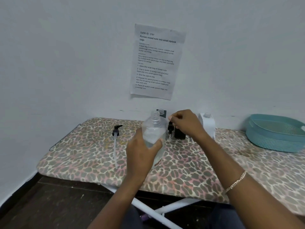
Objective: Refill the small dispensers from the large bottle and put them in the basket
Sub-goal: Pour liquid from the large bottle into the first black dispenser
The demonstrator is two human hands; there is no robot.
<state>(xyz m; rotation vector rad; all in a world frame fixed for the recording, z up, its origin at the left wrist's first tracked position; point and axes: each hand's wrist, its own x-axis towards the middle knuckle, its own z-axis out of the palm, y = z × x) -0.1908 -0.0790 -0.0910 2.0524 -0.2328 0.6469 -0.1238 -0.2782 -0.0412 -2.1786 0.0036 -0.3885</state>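
Observation:
My left hand (142,151) grips the large clear bottle (154,129), which stands upright on the leopard-print board with its neck uncapped and clear liquid inside. My right hand (184,124) is just right of the bottle's neck, fingers curled, pinching a black pump head (170,128) whose thin tube hangs down. A small black dispenser (179,134) stands partly hidden under that hand. Behind the bottle is a second black dispenser (161,112) with an open neck. A white dispenser (208,124), also uncapped, stands to the right. The teal basket (277,134) sits at the far right.
Another black pump (116,129) with a long clear tube lies on the board (79,154) left of the bottle. The board's left end and front edge drop to a dark floor. A printed sheet (156,61) hangs on the wall behind.

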